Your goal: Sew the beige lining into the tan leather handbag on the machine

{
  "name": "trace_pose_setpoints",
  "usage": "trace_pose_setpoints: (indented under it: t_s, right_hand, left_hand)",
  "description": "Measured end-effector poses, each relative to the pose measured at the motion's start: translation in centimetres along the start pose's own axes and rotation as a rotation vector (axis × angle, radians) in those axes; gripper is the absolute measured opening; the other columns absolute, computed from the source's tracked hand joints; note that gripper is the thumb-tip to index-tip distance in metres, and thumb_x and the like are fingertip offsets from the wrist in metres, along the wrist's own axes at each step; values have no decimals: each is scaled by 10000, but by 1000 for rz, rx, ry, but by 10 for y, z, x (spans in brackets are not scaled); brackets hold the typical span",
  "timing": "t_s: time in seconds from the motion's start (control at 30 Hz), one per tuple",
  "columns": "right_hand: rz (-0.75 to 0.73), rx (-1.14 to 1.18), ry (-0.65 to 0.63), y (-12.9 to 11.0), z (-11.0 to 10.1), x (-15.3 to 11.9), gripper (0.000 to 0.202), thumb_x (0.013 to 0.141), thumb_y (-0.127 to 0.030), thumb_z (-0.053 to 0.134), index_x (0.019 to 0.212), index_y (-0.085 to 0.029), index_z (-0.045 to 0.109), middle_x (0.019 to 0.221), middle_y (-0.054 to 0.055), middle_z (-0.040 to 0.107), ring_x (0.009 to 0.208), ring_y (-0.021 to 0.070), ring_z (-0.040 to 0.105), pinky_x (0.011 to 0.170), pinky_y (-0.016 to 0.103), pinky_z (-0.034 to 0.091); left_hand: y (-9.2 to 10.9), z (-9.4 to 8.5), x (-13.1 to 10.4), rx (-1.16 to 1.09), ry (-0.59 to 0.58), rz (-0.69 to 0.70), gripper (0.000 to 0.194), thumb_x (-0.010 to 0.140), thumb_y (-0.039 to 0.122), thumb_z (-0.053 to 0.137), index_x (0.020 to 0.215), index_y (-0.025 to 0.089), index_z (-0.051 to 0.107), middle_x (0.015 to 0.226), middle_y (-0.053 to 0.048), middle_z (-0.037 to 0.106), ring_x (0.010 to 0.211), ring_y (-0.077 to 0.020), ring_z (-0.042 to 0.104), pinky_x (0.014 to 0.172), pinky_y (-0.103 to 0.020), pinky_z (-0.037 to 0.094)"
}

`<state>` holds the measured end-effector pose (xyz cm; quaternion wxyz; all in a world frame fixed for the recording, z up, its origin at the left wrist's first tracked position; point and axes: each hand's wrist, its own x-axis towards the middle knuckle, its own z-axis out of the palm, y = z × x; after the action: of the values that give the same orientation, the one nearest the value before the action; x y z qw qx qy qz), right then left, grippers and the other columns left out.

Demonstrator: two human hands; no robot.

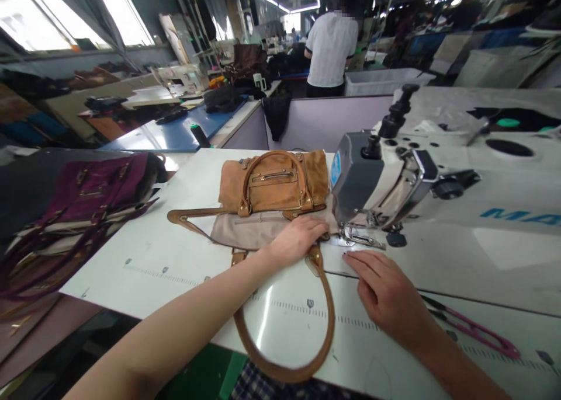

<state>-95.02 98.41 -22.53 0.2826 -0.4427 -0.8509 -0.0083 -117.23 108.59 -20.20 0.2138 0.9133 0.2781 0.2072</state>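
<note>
A tan handbag lies spread on the white sewing table, its beige lining facing up and one looped handle hanging toward me. My left hand lies over the bag's near right corner, fingers curled on its edge close to the sewing machine's presser foot. Just right of that corner, my right hand is closed above the table, thumb and fingertips drawn together near the needle plate. Whatever may be between those fingertips is too small to make out.
A white sewing machine fills the right side. Pink-handled thread snips lie at the right. A purple bag rests on the left. Beyond the table are a green thread cone, a person in a white shirt and a bin.
</note>
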Motion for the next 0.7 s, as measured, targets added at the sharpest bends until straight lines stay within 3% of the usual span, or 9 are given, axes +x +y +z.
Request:
trace_pose_setpoints:
  t_s: [0.03, 0.1, 0.2, 0.27, 0.33, 0.47, 0.7]
  right_hand:
    - [-11, -12, 9, 1, 0, -1, 386, 856, -46, 388, 1194, -75, 572, 1145, 136, 591, 1088, 266, 512, 972, 467, 440]
    - [-33, -30, 17, 2, 2, -2, 385, 864, -51, 382, 1205, -83, 559, 1154, 130, 586, 1093, 261, 511, 972, 453, 430]
    - [-73, -53, 24, 7, 5, -5, 378, 885, -76, 374, 1223, -99, 542, 1169, 116, 584, 1101, 254, 510, 979, 434, 410]
    - [-97, -75, 36, 10, 9, -8, 367, 901, -108, 374, 1230, -104, 538, 1178, 112, 582, 1101, 252, 513, 984, 424, 396]
    - [-113, -95, 59, 12, 12, -11, 356, 918, -140, 370, 1227, -101, 543, 1177, 112, 584, 1092, 248, 523, 983, 412, 389]
    - [-159, -160, 107, 16, 16, -14, 348, 935, -186, 368, 1213, -109, 562, 1173, 100, 604, 1066, 235, 552, 968, 384, 394]
    - [-174, -221, 204, 22, 25, -19, 362, 921, -235, 382, 1208, -146, 583, 1177, 69, 632, 1035, 229, 599, 913, 380, 444]
  left_hand:
    - [2, -7, -14, -15, 26, -36, 250, 943, 144, 396, 1094, 138, 595, 1111, -105, 662, 1081, -221, 596, 971, -354, 460]
    - [7, -29, -49, -134, 201, -189, 235, 960, 179, 380, 1090, 172, 576, 1067, -66, 668, 1004, -179, 627, 882, -285, 503]
    - [21, -71, -106, -547, 679, -492, 164, 916, 308, 538, 1034, 204, 587, 956, -14, 670, 866, -151, 648, 749, -216, 522]
    - [34, -100, -132, -737, 909, -572, 254, 818, 362, 676, 1004, 199, 615, 892, -7, 675, 799, -156, 656, 689, -201, 523]
    - [47, -123, -145, -792, 1038, -584, 356, 736, 379, 757, 1005, 178, 642, 875, -23, 686, 791, -177, 667, 694, -214, 534]
    - [63, -150, -152, -817, 1173, -544, 440, 678, 370, 805, 1042, 169, 657, 882, -41, 700, 778, -202, 682, 737, -263, 553]
    - [76, -168, -155, -817, 1162, -445, 385, 667, 343, 819, 973, 173, 658, 907, -31, 699, 831, -205, 679, 790, -276, 546]
